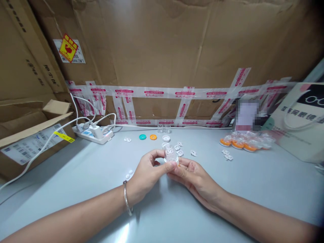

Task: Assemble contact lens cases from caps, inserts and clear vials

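Between my two hands, above the middle of the table, is a small clear plastic cup-like piece (171, 154) with a white ring at its base and a bit of orange below. My left hand (152, 168) grips it with thumb and fingers from the left. From the lower right, my right hand (191, 172) pinches its base. Just behind lie small white patterned plastic pieces (180, 153) and a white ring (166, 138). Farther back stand two clear cylinders (164, 128). A teal ring (142, 137) and an orange ring (153, 137) lie left of them.
Small white discs (129, 174) lie left of my hands. Several clear pieces with orange bases (238, 144) cluster at right, near a paper bag (298, 125). A power strip (97, 135) with cables and an open carton (35, 135) stand left. A large cardboard box (162, 44) walls the back.
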The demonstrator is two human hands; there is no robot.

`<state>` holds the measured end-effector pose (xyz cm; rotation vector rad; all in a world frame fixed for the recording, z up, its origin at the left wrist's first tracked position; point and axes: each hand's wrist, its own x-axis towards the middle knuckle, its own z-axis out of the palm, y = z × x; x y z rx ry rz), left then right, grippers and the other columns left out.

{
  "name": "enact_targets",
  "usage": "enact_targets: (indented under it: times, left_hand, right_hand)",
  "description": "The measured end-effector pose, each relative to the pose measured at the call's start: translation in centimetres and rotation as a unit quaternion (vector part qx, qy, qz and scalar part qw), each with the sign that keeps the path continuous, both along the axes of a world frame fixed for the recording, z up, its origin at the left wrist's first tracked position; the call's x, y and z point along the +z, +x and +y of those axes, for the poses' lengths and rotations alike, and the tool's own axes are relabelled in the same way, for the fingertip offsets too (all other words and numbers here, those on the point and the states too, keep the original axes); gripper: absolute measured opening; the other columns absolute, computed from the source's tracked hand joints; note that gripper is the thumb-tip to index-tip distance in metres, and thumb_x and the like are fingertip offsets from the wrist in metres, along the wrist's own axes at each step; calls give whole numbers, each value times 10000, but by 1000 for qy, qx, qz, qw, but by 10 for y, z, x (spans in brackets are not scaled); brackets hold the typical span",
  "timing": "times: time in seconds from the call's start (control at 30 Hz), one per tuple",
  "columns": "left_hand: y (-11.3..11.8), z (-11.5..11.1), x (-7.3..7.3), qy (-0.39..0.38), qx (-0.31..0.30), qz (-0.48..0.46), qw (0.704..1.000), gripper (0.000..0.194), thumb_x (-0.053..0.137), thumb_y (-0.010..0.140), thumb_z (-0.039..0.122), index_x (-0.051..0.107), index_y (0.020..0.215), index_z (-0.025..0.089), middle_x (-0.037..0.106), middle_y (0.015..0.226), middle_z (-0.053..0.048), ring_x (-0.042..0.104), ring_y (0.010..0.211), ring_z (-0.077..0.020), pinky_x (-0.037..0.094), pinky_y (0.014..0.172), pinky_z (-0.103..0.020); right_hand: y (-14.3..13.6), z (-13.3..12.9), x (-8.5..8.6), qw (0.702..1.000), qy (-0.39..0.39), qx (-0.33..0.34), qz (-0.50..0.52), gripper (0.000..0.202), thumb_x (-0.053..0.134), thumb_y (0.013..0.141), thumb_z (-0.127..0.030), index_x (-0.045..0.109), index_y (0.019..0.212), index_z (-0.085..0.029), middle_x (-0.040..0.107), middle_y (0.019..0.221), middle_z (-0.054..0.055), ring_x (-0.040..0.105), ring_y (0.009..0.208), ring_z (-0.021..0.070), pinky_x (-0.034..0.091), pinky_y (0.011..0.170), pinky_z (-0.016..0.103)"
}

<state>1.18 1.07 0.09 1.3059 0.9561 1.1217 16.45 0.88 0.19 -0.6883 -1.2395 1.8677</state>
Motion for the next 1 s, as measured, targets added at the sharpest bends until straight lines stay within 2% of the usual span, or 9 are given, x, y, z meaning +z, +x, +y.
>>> enact_targets:
  times: [0.37,0.5,0.6,0.7,0.83,0.93,1.0]
  left_hand:
    - [-2,0,-2,-4,4,1,1000,285,681,699,346,595,907,171,639,1010,-57,575,842,-161,432,800,-307]
    - [-4,3,-3,-2,18,46,999,298,680,686,364,600,901,171,644,961,-57,582,821,-176,438,760,-307]
    - [-5,4,-1,40,46,116,991,236,691,672,322,596,838,183,633,936,-39,567,883,-192,410,794,-313]
    - [-4,2,-1,124,67,173,975,220,712,654,274,563,794,193,600,928,-18,547,920,-184,385,837,-315]
    - [-1,-2,-5,210,56,222,950,235,720,657,249,526,776,192,551,911,-14,536,897,-168,397,815,-297]
    - [-1,-4,-6,232,45,252,938,342,751,624,312,534,867,206,524,1004,-33,504,989,-192,388,845,-309]
    - [-3,-5,-4,238,51,265,933,437,747,623,358,527,978,230,488,1109,-49,456,1083,-211,373,877,-323]
  right_hand:
    - [2,2,-1,1000,1,7,2,224,608,808,-248,644,1022,-194,654,944,39,581,921,136,390,944,331]
    - [7,4,-2,999,9,35,-27,264,625,791,-269,617,1044,-196,651,936,44,582,923,146,392,924,338]
    - [11,5,-1,997,30,-13,-69,320,661,752,-308,580,1052,-230,629,993,32,581,935,152,411,879,317]
    - [13,5,1,989,53,-76,-113,336,668,732,-350,540,1020,-235,599,1023,21,591,882,139,429,821,291]
    - [10,3,1,979,84,-67,-172,286,659,726,-356,524,924,-200,606,795,-13,582,714,114,444,691,256]
    - [8,5,3,967,124,-83,-208,251,646,728,-335,528,899,-195,594,726,-28,571,653,109,437,613,236]
    - [14,14,10,957,148,-116,-219,256,638,725,-350,533,899,-194,622,774,-10,598,707,130,452,659,257]
